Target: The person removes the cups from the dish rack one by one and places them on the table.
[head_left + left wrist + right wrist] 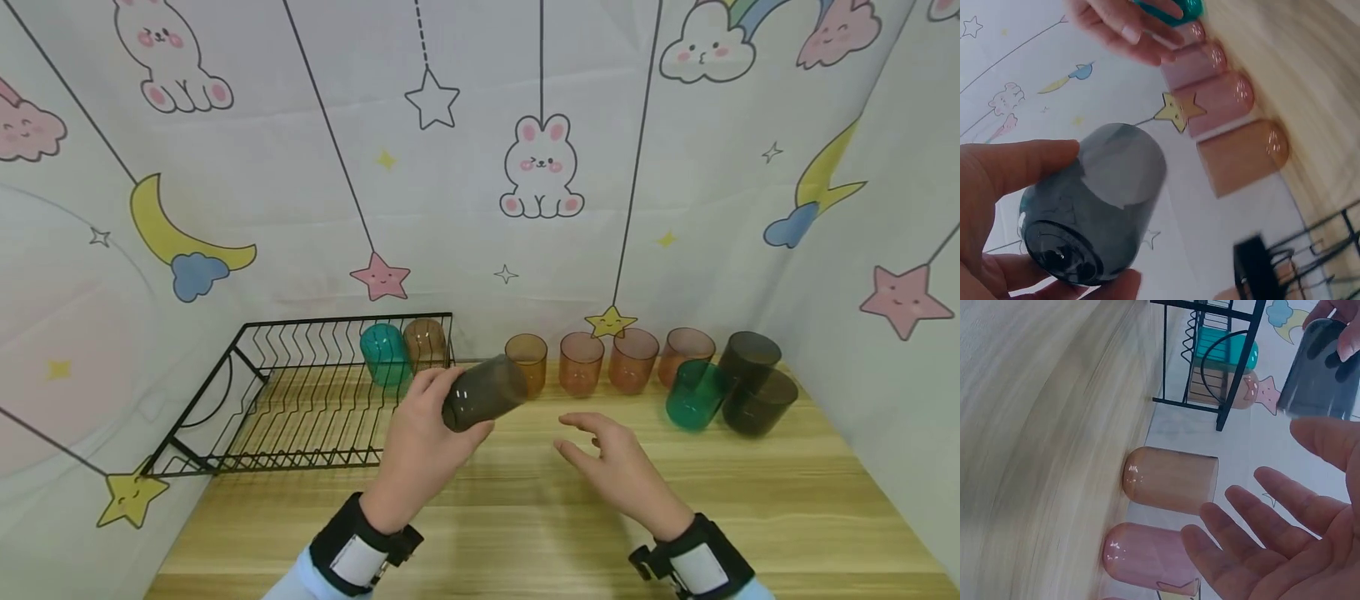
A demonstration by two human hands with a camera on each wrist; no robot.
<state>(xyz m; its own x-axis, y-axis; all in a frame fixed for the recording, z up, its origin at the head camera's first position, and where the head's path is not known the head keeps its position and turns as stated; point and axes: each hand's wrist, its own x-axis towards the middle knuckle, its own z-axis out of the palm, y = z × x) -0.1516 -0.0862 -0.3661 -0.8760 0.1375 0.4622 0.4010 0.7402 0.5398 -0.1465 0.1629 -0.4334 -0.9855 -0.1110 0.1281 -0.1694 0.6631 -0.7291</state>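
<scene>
My left hand [426,433] grips a smoky grey cup [486,392] and holds it tilted above the table, its base turned toward the lower left. In the left wrist view, fingers and thumb wrap round the sides of the grey cup [1100,194]. To its right my right hand [618,467] hovers with loosely spread fingers, holding nothing; the right wrist view shows its palm and fingers [1241,531] apart from the grey cup [1325,375]. A black wire dish rack [300,408] stands at the left, with a teal cup [385,354] and a brown cup [426,343] in its far right corner.
Along the back wall stand an amber cup [527,364] and several pink cups [581,364]. A green cup [694,396] and two dark grey cups [760,404] are grouped at the right. A patterned cloth [465,208] hangs behind the wooden table [525,533].
</scene>
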